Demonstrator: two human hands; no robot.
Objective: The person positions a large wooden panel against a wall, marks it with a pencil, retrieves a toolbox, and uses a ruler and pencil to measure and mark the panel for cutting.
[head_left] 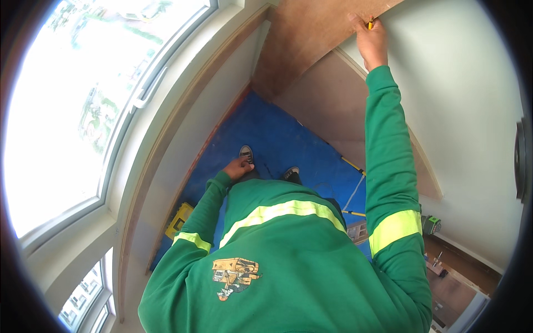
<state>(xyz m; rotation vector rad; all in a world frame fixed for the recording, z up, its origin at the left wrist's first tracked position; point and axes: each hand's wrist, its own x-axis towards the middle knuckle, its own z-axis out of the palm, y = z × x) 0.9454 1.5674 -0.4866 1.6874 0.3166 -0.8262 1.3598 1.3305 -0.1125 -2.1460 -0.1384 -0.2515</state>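
My right hand is stretched far forward, at the lower edge of a brown wooden panel by the white wall. Its fingers are closed around a small yellow thing with a dark end; the grip hides most of it, so I cannot tell its kind. Low in front of my body, above one shoe, hangs my left hand. Its fingers are loosely curled together, and nothing shows in them.
Blue sheeting covers the floor. A window with a white handle runs along the left, above a wood-edged ledge. A yellow case lies by the left wall. Yellow-ended bars, a green tool and a bench are at right.
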